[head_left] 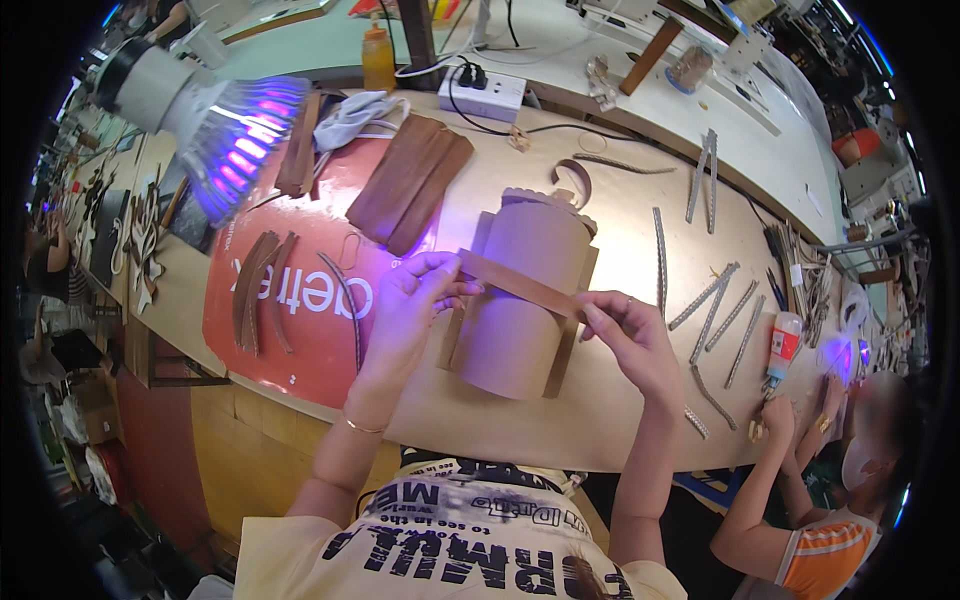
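Note:
A brown leather strip [522, 285] is stretched between my two hands, across the front of a curved cardboard form [513, 345]. My left hand [428, 285] pinches its left end between thumb and fingers. At the other end, my right hand [618, 322] grips the strip the same way. The form is a tan half-cylinder standing on the table, with flat side pieces. Behind its top lies a curled brown strip [580, 178]. Whether the held strip touches the form I cannot tell.
A stack of brown leather pieces [412, 185] and several thin strips [255, 290] lie on a red sheet [320, 375]. Braided strips [715, 300] are scattered at right, near a glue bottle [784, 348]. A lamp [215, 125] hangs at left. A power strip [483, 97] stands behind. A co-worker's hands [778, 415] are at right.

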